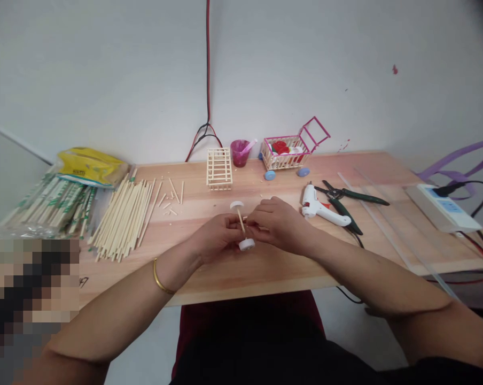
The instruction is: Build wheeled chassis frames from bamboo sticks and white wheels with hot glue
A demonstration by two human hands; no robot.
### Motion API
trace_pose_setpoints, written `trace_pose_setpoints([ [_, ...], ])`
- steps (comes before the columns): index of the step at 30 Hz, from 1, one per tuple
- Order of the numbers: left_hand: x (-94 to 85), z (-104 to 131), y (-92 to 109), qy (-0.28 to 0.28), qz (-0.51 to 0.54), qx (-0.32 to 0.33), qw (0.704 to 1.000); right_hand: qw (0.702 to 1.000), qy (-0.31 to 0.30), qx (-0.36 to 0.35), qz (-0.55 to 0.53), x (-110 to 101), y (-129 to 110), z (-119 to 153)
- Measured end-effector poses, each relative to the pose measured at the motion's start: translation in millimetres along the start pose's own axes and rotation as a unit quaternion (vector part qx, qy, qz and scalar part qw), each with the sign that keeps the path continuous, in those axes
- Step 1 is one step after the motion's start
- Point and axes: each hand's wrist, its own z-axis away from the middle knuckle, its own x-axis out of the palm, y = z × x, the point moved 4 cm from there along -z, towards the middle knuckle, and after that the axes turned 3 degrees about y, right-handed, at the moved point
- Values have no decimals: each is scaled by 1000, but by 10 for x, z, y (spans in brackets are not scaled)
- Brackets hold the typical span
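Between my two hands is a wooden stick axle point(240, 218) with a white wheel on each end. My left hand point(221, 235) is closed on the axle from the left, its fingertips near the middle of the stick. The fingers of my right hand point(271, 224) are pinched together close against the axle; what lies between them is hidden. Behind my hands stands a small crate-like frame point(219, 168) made of sticks. To its right, a finished stick cart point(285, 155) with a pink rim and handle sits on blue wheels and holds red and white pieces.
A pile of loose sticks point(123, 219), short cut pieces point(167, 203) and bagged chopsticks point(45, 203) lie on the left. At the right are a white glue gun point(321, 208), green-handled pruning shears point(345, 200), clear glue sticks point(375, 219) and a power strip point(442, 208). A purple cup point(240, 155) stands at the back.
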Motion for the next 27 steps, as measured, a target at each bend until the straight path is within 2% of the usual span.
trace_pose_setpoints([
  [4,21,-6,15,-14,-44,8,999,1000,-16,-8,-13,37,0,12],
  [9,4,-1,27,10,-107,5,994,999,-32,-6,-36,7,22,23],
  [13,-68,-7,42,38,-183,16,982,993,22,7,-114,-189,62,21],
  [17,-146,-29,43,50,-235,18,970,988,49,73,-126,-351,194,38],
  [21,-245,-56,65,91,-269,45,958,984,-16,123,-125,-302,336,62],
  [24,-311,-55,102,136,-294,55,944,984,-75,114,-111,-177,388,61],
  [27,-324,-41,128,151,-314,57,936,984,-111,97,-100,-55,397,52],
])
